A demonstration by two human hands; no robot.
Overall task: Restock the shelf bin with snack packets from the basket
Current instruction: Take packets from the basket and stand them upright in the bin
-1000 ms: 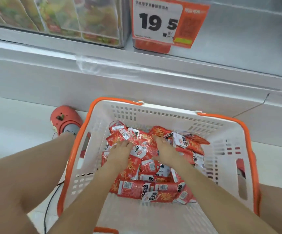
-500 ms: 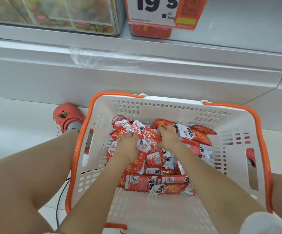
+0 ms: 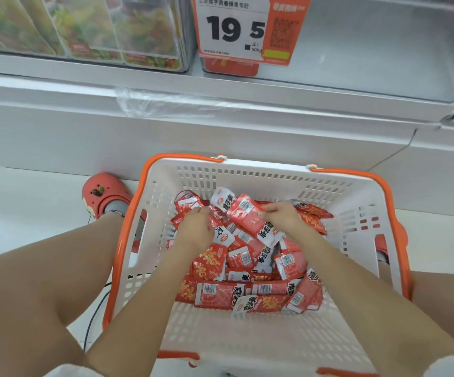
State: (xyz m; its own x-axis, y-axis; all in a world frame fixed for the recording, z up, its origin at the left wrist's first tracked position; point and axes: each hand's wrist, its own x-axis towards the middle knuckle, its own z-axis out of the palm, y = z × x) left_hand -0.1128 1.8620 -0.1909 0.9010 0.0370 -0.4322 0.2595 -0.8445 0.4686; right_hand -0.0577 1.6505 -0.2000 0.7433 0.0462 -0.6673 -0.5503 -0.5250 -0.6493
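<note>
A white basket (image 3: 261, 336) with an orange rim stands on the floor between my legs. Several red and white snack packets (image 3: 220, 292) lie heaped in its far half. My left hand (image 3: 195, 229) is curled around a bunch of packets at the heap's left side. My right hand (image 3: 283, 217) grips more packets, and a clump of them (image 3: 243, 213) sticks up between the two hands. Above, the clear shelf bin (image 3: 370, 44) carries a price card reading 19.5 (image 3: 236, 31) on its front.
A neighbouring clear bin (image 3: 84, 28) with green and red packs sits at the upper left. The white shelf ledge (image 3: 220, 91) juts out over the basket. My red clog (image 3: 103, 193) rests left of the basket, and a thin black cord (image 3: 92, 317) runs along the floor.
Both hands went from lying flat on the heap to closing on packets and lifting a clump slightly. The view tilted up, showing more of the price card.
</note>
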